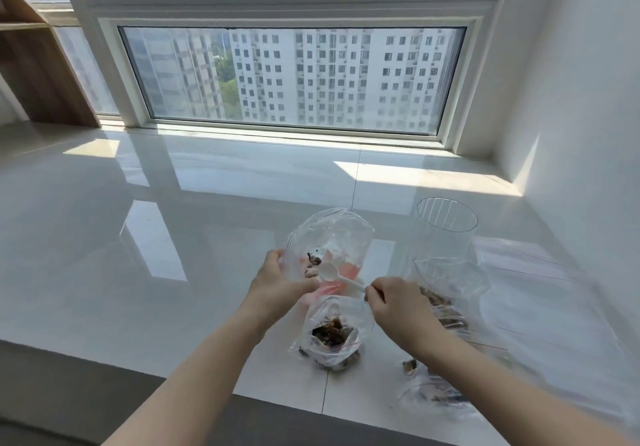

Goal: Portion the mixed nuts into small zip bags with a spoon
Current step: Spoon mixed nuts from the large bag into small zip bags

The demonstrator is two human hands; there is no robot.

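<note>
Head view: a white spoon [330,272] reaches into a clear zip bag [329,241] holding a few nuts; the right hand [398,303] pinches its handle, the left hand [280,282] grips the bag's side. Just below, a nut-filled bag [332,333] stands open on the white bench [173,237], with more bags [450,289] and a clear cup [446,218] to the right.

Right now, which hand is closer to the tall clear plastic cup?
The right hand. It sits just in front of the clear cup, holding the white spoon. The left hand is further left, gripping the bag being filled.
</note>
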